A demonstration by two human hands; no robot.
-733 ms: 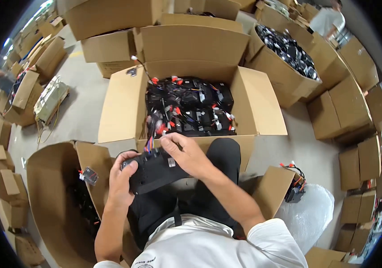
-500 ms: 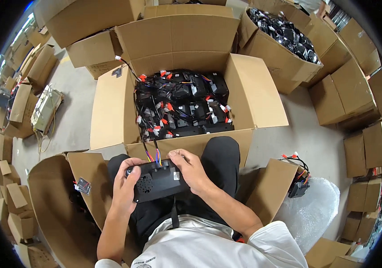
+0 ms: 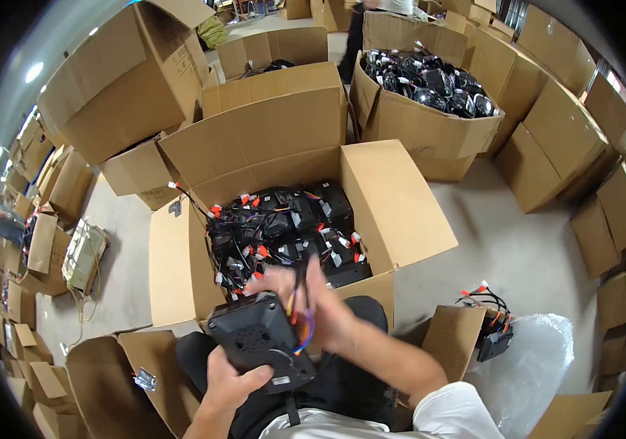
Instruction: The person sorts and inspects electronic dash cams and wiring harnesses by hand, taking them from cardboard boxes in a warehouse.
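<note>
Below, near the lower edge of the view, the left hand (image 3: 229, 384) grips a black boxy device (image 3: 261, 347) from underneath, holding it tilted over the person's lap. Just right of it, the right hand (image 3: 320, 311), blurred, has its fingers closed around the bundle of coloured wires (image 3: 300, 322) rising from the device. Beyond both hands stands an open cardboard box (image 3: 393, 197), filled with similar black units and red-tipped leads. Farther right, beside a clear plastic bag (image 3: 532, 366), another black unit (image 3: 494, 340) rests on a carton flap.
</note>
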